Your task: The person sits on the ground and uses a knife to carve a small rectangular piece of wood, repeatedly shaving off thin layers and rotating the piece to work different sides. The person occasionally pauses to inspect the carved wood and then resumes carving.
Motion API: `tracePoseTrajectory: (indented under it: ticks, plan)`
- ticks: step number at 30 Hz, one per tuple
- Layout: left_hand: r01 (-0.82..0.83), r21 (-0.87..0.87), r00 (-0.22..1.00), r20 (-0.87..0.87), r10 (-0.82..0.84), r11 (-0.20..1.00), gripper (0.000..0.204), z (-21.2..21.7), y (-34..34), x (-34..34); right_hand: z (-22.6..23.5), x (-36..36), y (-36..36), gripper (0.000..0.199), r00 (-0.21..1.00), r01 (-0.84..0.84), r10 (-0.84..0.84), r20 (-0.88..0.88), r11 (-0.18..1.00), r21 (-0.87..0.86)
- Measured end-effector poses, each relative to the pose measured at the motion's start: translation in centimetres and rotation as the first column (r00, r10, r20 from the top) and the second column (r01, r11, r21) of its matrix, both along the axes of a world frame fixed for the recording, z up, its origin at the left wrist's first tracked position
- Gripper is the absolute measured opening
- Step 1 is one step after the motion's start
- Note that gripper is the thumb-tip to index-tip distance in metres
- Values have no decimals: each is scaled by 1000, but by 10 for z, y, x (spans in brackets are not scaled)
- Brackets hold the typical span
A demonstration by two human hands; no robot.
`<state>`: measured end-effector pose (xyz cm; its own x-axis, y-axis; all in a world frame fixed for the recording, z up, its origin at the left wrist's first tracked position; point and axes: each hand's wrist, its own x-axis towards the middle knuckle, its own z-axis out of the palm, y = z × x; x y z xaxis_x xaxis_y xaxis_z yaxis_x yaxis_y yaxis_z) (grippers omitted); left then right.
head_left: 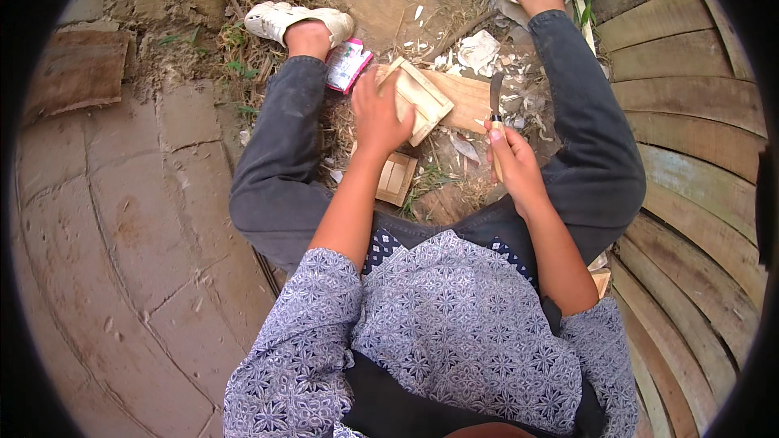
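My left hand (379,113) grips the left side of a small, pale wooden box-like frame (434,96), fingers and thumb spread over its edge. The frame sits tilted, partly over a flat wooden board (466,100). In my right hand (514,164) is a knife (496,97), its handle between fingers and thumb. The dark blade points away from me, above the board's right end. Nearer my lap, a second small wooden box (395,178) lies on the ground, partly hidden by my left forearm.
A pink-and-white packet (348,65) lies beside my left shoe (299,23). Wood shavings and crumpled pale scraps (479,50) litter the ground between my legs. A wall of wooden slats (690,105) curves along the right. Cracked paving (122,227) spreads on the left.
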<state>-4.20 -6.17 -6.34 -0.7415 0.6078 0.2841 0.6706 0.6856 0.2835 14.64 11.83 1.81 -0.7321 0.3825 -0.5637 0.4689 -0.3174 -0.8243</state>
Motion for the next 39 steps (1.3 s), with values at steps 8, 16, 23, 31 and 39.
tracePoseTrajectory:
  ticks: [8, 16, 23, 31, 39]
  plan:
    - [568, -256, 823, 154, -547, 782, 70, -2, -5, -26, -8, 11, 12, 38, 998, 19, -20, 63, 1000, 20]
    - [752, -490, 533, 59, -844, 440, 53, -12, -20, -65, -12, 19, 20, 39, 997, 39, -42, 61, 999, 38]
    - [758, -408, 569, 30, -822, 509, 52, -14, -21, -37, -10, 17, 18, 38, 996, -7, 1, 89, 998, 63]
    - [605, -262, 785, 41, -618, 752, 73, -13, -2, -21, -28, 19, 15, 34, 990, 6, -14, 144, 999, 50]
    - [482, -459, 864, 110, -491, 746, 119, -3, 9, -48, -41, 22, 17, 43, 985, -64, 54, 163, 996, 58]
